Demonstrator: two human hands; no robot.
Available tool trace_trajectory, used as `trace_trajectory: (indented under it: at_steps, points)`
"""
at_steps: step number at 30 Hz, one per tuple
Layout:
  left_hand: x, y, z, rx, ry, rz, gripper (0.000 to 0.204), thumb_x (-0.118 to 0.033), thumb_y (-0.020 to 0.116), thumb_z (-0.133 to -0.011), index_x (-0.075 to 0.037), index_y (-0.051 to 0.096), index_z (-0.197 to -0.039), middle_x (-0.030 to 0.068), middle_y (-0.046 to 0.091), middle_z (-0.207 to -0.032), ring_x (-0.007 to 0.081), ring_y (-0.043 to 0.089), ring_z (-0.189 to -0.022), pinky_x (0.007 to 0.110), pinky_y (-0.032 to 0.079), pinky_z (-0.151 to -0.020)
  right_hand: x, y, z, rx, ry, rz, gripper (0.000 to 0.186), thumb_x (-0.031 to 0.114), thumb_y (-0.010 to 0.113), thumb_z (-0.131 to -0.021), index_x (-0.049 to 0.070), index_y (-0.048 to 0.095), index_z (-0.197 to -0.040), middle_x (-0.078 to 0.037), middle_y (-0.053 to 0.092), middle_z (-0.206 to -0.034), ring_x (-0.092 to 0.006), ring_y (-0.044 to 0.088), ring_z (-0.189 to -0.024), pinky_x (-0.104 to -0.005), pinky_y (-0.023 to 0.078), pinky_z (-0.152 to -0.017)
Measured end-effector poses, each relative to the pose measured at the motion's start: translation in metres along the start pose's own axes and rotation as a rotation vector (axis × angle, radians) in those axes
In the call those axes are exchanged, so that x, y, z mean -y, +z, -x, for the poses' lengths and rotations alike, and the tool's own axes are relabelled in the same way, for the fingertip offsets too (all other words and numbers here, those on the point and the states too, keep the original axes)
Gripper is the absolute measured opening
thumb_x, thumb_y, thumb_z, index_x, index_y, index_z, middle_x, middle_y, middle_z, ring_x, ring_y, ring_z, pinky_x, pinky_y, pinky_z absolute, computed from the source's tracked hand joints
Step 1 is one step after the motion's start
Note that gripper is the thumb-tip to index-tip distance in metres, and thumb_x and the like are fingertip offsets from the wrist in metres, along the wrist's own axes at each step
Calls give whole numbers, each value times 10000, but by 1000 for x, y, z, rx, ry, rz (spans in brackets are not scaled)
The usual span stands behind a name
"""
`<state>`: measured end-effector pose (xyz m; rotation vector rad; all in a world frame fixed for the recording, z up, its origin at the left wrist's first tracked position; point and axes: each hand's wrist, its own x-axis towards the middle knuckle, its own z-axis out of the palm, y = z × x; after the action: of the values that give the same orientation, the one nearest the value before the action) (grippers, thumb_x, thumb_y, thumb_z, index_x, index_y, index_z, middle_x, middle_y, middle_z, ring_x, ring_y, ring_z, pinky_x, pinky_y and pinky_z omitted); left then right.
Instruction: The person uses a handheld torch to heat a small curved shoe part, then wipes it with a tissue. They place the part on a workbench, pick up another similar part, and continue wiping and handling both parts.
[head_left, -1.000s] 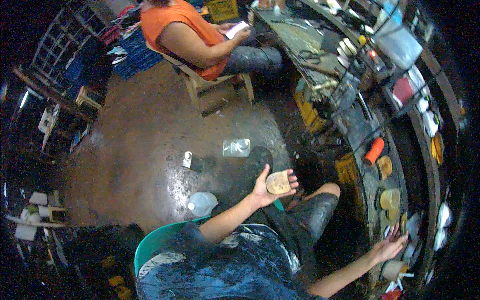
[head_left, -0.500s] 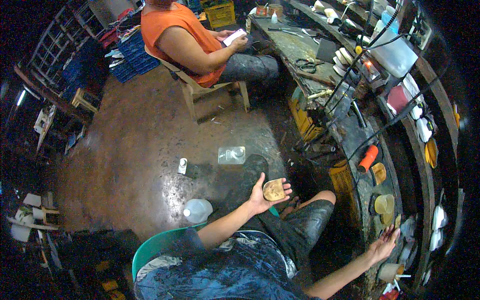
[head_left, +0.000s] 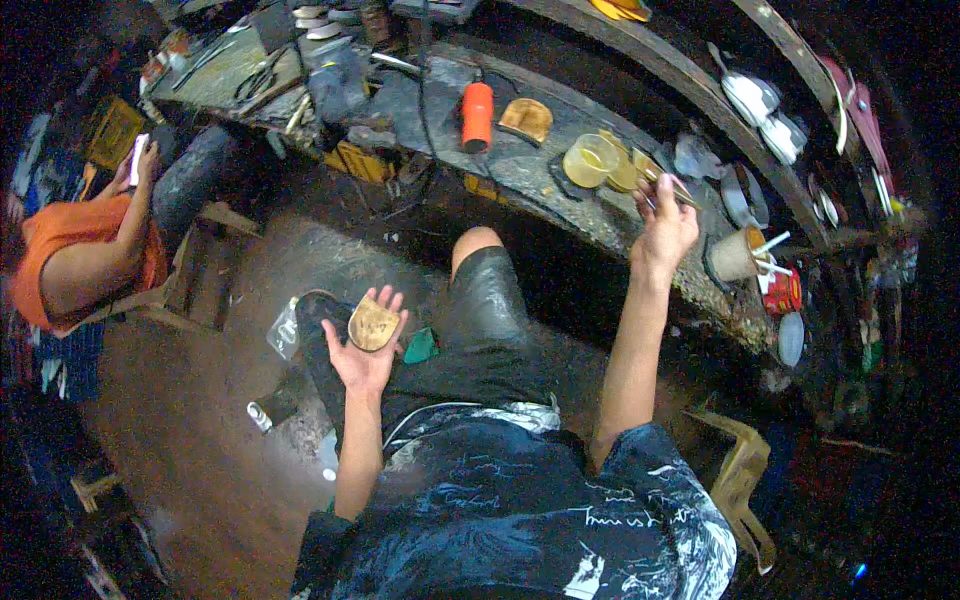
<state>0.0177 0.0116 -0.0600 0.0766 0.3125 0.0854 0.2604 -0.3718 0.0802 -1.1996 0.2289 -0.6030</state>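
My left hand (head_left: 362, 365) is palm up with fingers stretched, and a tan D-shaped flat piece (head_left: 373, 325) with dark smudges rests on it. Over the bench, my right hand (head_left: 665, 230) has its fingers drawn together around a thin, stick-like tool (head_left: 684, 190), whose kind I cannot make out. Just left of that hand stands a yellowish translucent cup (head_left: 590, 161), with a second yellowish round item (head_left: 622, 172) beside it. Another tan D-shaped piece (head_left: 526, 120) lies on the bench, next to an orange cylinder (head_left: 478, 116).
The worn bench (head_left: 550, 185) runs across in front of me. At its right end are a beige cup with white sticks (head_left: 735, 253) and a red container (head_left: 782, 292). White shoe-like pieces (head_left: 755, 105) sit on a rack beyond. A seated person in orange (head_left: 90, 250) holds a phone at left.
My view has swung to the right. My right hand, earlier reaching beside the cups with loosely spread fingers, now has them closed around the thin tool. The tan piece stays on my left palm.
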Motion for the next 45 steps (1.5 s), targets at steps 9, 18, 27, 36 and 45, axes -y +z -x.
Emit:
trace_trajectory:
  at_steps: [9, 18, 27, 36, 45]
  points:
    - [1, -1, -6, -7, -2, -40, 975, -726, 429, -1056, 50, 329, -1637, 258, 350, -1706, 449, 308, -1595, 615, 232, -1325, -20, 5, -8, 38, 42, 11, 275, 118, 773, -1011, -2, 625, -1210, -155, 766, -1093, -274, 789, -942, -405, 678, -838]
    - [0, -2, -7, -29, -8, -46, 968, -715, 447, -1054, 46, 326, -1640, 253, 351, -1706, 443, 317, -1592, 617, 241, -1321, -26, 13, 0, 80, 43, -47, 239, 104, 659, -1077, -29, 498, -1192, -250, 688, -1171, -415, 774, -999, -523, 719, -828]
    - [0, -3, -8, -32, -14, -46, 957, -708, 446, -1059, 50, 335, -1633, 263, 354, -1702, 457, 316, -1589, 625, 230, -1324, -30, 15, 4, 107, -14, -29, 269, 109, 600, -1104, -15, 403, -1239, -263, 658, -1166, -413, 774, -994, -516, 724, -786]
    - [1, -2, -7, -33, -17, -44, 953, -709, 442, -1059, 41, 328, -1636, 246, 360, -1699, 454, 318, -1586, 622, 250, -1317, -34, 15, 4, 112, -34, 4, 289, 150, 575, -1122, -10, 362, -1236, -272, 621, -1207, -436, 767, -1005, -525, 728, -767]
    - [1, -2, -9, -38, -18, -41, 960, -707, 454, -1055, 49, 333, -1634, 242, 361, -1702, 459, 325, -1583, 629, 230, -1323, -28, 16, 7, 153, -61, 49, 281, 171, 554, -1134, -1, 342, -1197, -272, 605, -1182, -448, 759, -1056, -528, 731, -770]
